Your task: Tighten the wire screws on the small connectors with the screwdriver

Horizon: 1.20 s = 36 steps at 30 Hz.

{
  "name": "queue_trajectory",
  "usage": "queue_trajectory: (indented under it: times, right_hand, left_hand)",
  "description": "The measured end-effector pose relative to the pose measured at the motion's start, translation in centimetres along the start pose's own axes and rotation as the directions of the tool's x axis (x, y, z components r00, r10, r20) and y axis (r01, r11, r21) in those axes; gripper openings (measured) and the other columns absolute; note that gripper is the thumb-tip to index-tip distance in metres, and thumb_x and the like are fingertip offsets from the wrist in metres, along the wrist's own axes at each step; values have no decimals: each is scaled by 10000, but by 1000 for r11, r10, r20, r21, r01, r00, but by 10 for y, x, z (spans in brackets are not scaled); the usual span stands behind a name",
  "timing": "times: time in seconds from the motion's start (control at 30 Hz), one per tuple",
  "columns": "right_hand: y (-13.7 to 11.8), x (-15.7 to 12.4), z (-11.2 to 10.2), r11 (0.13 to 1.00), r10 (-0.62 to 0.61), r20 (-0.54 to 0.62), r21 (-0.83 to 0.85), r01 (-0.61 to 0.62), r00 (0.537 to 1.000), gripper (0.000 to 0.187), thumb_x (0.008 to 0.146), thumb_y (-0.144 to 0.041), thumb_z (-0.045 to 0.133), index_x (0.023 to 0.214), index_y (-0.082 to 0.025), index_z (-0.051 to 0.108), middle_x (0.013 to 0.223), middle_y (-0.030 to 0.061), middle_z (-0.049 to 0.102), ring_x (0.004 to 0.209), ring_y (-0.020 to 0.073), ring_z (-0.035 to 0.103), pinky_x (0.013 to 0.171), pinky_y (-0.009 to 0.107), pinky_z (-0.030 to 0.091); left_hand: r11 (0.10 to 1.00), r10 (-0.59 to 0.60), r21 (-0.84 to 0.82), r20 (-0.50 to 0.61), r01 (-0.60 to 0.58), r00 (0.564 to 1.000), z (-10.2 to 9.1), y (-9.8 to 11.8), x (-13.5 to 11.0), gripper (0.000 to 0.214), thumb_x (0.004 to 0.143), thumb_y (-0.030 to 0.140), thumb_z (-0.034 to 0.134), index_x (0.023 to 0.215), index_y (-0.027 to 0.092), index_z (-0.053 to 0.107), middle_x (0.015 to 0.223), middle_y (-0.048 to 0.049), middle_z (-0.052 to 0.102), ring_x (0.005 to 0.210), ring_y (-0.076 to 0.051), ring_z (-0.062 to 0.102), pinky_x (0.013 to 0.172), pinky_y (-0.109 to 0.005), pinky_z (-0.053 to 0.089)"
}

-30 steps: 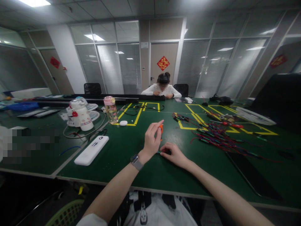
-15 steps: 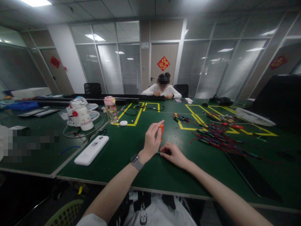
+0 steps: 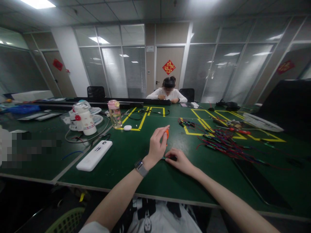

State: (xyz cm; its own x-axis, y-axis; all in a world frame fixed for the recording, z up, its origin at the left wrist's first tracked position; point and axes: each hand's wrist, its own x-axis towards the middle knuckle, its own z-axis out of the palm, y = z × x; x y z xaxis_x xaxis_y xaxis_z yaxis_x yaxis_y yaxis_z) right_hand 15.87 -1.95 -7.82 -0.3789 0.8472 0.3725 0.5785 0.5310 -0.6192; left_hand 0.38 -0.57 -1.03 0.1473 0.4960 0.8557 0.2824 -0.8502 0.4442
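My left hand [image 3: 156, 145] is raised over the green table [image 3: 136, 174], fingers pinched round a small orange-handled tool [image 3: 167, 133] that stands upright. A watch sits on that wrist. My right hand [image 3: 179, 160] rests on the table just right of it, fingers curled and pressing down on a small dark part with green bits [image 3: 167, 158]. The tool's tip points down at that part. What exactly the part is, I cannot make out.
A pile of red and dark wires [image 3: 223, 142] lies to the right among yellow tape outlines. A white power bank [image 3: 94, 155], pink-lidded bottle [image 3: 114, 114] and white jug [image 3: 84, 119] stand to the left. A person [image 3: 167, 92] sits across the table. A black slab [image 3: 259, 181] lies right.
Both hands have stayed almost still on the tool and the part. The view has tilted up slightly.
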Motion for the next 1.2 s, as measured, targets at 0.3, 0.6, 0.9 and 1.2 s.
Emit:
queue_trajectory:
  times: [0.3,0.6,0.9,1.2]
  right_hand:
    - [1,-1,2,1000,5,-15,-2,-5,1000,72,787,-174,642,845,-177,684,801,35,614,747,176,566,721,304,460]
    - [0,-1,0,1000,-4,-18,-5,4,1000,58,786,-174,639,832,-169,673,774,30,607,719,168,555,675,282,444]
    - [2,-1,1,1000,2,-16,0,-2,1000,53,787,-174,638,833,-171,663,794,29,610,728,165,557,691,285,453]
    - [4,-1,2,1000,-11,-15,5,11,1000,54,787,-183,642,837,-178,662,777,21,610,721,164,558,690,286,449]
  left_hand:
    - [997,-6,71,-50,10,999,1,1,-1,228,931,248,486,1103,213,632,933,-39,522,861,-145,544,769,-270,468]
    - [1000,0,-17,36,0,999,-1,1,-1,327,964,177,365,1230,199,555,1142,-82,584,1069,-178,551,924,-323,449]
    - [998,34,61,-31,-32,999,0,3,0,255,900,196,503,1130,192,613,950,-54,573,889,-160,562,790,-292,480]
    - [1000,7,-5,9,-7,1000,0,-1,0,331,959,184,377,1237,194,555,1072,-82,615,992,-173,579,867,-320,476]
